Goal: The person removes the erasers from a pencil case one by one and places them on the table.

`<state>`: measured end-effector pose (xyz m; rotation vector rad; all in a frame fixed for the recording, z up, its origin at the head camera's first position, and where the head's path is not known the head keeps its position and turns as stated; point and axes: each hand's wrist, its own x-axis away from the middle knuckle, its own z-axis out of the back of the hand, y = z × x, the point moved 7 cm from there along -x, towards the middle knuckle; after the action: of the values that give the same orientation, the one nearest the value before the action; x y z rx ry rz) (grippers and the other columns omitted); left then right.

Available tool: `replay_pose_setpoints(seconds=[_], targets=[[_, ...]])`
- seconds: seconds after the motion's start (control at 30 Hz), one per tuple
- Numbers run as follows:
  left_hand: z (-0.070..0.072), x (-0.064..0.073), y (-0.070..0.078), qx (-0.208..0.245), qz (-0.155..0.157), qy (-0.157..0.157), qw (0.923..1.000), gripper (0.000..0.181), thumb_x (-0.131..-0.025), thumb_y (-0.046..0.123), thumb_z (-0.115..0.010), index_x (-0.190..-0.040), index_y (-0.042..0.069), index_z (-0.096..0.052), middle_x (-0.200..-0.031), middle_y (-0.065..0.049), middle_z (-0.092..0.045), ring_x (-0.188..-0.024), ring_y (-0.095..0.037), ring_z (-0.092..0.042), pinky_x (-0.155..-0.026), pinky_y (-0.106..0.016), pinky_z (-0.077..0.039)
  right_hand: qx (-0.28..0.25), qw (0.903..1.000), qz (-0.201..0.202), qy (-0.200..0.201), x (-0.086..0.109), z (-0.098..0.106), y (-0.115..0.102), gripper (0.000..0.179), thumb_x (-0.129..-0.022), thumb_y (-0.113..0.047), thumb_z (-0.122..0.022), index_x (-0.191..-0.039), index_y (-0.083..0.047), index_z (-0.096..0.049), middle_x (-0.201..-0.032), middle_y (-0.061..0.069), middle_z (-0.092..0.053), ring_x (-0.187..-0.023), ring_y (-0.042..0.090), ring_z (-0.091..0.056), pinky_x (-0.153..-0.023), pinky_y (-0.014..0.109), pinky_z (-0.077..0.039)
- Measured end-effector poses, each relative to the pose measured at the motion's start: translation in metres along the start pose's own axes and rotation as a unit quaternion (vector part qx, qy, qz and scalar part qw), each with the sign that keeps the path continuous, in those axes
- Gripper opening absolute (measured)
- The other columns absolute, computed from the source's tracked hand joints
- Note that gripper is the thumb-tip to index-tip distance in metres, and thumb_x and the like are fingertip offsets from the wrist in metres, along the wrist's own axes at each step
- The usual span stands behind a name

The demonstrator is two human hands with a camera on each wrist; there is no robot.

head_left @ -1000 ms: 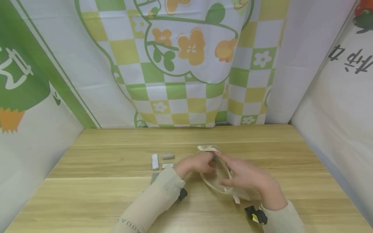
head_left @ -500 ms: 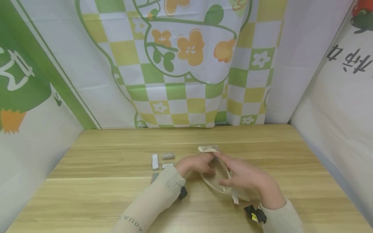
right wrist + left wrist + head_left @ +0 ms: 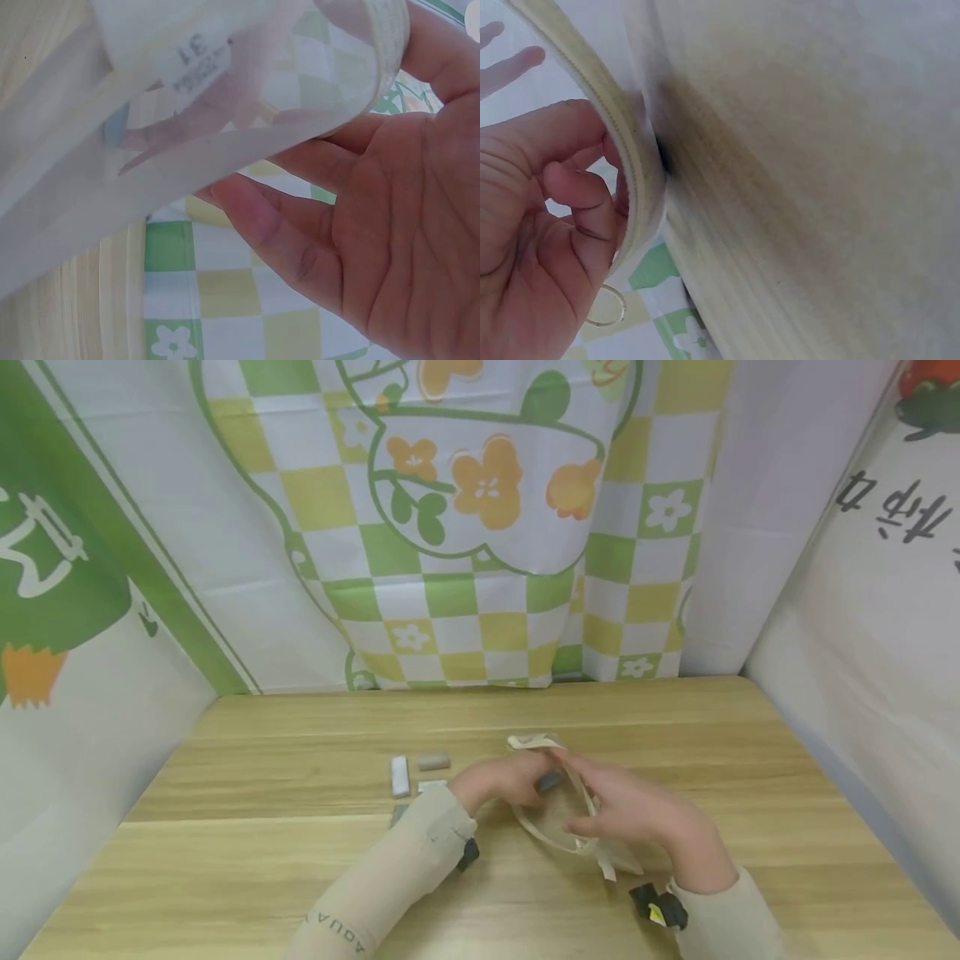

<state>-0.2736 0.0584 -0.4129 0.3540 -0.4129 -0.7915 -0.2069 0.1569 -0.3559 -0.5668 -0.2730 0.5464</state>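
Observation:
A translucent cream pouch (image 3: 622, 856) with a zip-edged rim stands with its mouth open on the table in the head view. My right hand (image 3: 633, 806) holds the rim from the right, thumb and fingers spread around it. My left hand (image 3: 510, 779) reaches into the mouth with curled fingers. Beside those fingertips a dark grey block (image 3: 550, 779) shows; the fingers appear to pinch it, though the grip is partly hidden. In the left wrist view the zip edge (image 3: 634, 180) covers the fingertips. Through the mesh in the right wrist view, a bluish piece (image 3: 116, 126) sits at the fingertips.
Left of the pouch lie a white bar (image 3: 400, 776), a grey-brown bar (image 3: 433, 762), a small white piece (image 3: 431, 786) and a grey-green piece (image 3: 399, 813), partly behind the left sleeve (image 3: 405, 868). A patterned curtain (image 3: 465, 610) hangs at the table's back edge.
The dark grey block shows more in the pouch mouth and sits slightly nearer the front. Both hands stay almost in place at the pouch.

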Motion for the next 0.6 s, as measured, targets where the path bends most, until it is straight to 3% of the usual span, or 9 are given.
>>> replay_pose_setpoints(seconds=[0.07,0.2,0.37,0.6], targets=[[0.0014,0.0006,0.0008,-0.02,0.003,0.003,0.9998,0.071,-0.081,0.001,-0.074,-0.146,0.009,-0.047,-0.146,-0.006,-0.054,-0.136,-0.024,-0.05,-0.118,-0.033,-0.035,0.001,1.0,0.002,0.0,-0.0001,0.0006,-0.0002,0.09,-0.088,-0.033,-0.074,-0.158,-0.009,-0.023,-0.151,0.021,-0.045,-0.123,0.035,-0.057,-0.102,0.052,-0.049],[0.0061,0.0024,0.003,-0.048,-0.009,0.02,0.9986,0.061,-0.08,-0.001,-0.073,-0.138,0.006,-0.055,-0.137,-0.008,-0.061,-0.128,-0.025,-0.056,-0.114,-0.034,-0.041,0.002,1.0,-0.001,0.0,-0.0006,0.0018,0.0007,0.09,-0.087,-0.031,-0.075,-0.158,-0.012,-0.023,-0.151,0.021,-0.045,-0.123,0.034,-0.058,-0.101,0.052,-0.049],[0.0046,0.0027,0.0021,-0.045,-0.044,0.029,0.9976,0.042,-0.084,-0.002,-0.069,-0.125,0.007,-0.064,-0.129,-0.006,-0.066,-0.125,-0.024,-0.058,-0.111,-0.033,-0.043,0.009,1.0,0.003,0.0,-0.0004,0.0027,0.0001,0.089,-0.088,-0.032,-0.074,-0.158,-0.011,-0.023,-0.153,0.02,-0.043,-0.125,0.032,-0.056,-0.104,0.052,-0.047],[0.0003,0.0011,0.0049,-0.056,-0.07,0.027,0.9956,0.035,-0.087,0.001,-0.069,-0.12,0.011,-0.069,-0.12,-0.002,-0.07,-0.118,-0.019,-0.062,-0.106,-0.028,-0.046,0.005,1.0,0.008,-0.003,-0.0004,0.0013,-0.001,0.088,-0.087,-0.031,-0.075,-0.157,-0.009,-0.025,-0.157,0.019,-0.037,-0.136,0.036,-0.048,-0.112,0.054,-0.04]])
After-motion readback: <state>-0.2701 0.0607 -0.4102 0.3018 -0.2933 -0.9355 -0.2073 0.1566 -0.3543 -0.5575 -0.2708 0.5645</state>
